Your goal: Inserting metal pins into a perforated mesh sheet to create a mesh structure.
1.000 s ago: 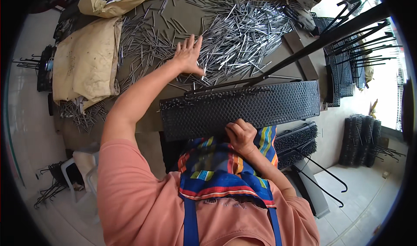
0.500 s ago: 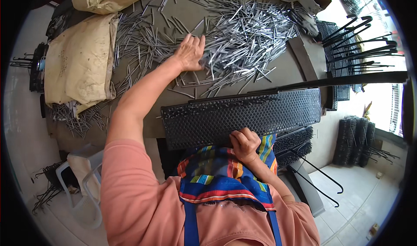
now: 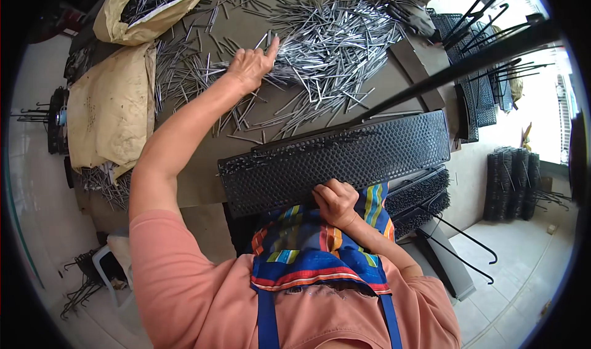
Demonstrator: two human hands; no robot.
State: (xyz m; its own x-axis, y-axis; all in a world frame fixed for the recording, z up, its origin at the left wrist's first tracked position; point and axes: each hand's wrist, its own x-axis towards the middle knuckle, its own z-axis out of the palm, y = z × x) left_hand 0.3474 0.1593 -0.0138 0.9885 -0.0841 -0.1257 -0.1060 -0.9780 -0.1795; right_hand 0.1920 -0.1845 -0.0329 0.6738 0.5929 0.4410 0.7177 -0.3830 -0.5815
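Right, the black perforated panel (image 3: 369, 155) sits across your lap, at the near side of the table (image 3: 200, 180), its right end a little higher in view than its left. It is long and flat-faced, covered in close rows of small holes. The right half catches the light with a glossy sheen, while the left looks duller. Along the far edge, mostly toward the left, runs an uneven band of small dark bits too fine to make out. A thick black bar (image 3: 458, 72) slants from that far edge up to the right.

Your hands are well apart. The right hand (image 3: 337, 202) is curled tight on the panel's near edge, knuckles up. The left hand (image 3: 251, 68) is out over the metal rods (image 3: 335, 47), index finger stretched and the others bent; you cannot tell whether it holds one, as the palm is hidden. Those rods are thin, short and straight, silvery where heaped brightest and greyer where scattered toward the left, lying at all angles. Beside your palm a few blur. A cream sack (image 3: 114, 109) lies left of them.
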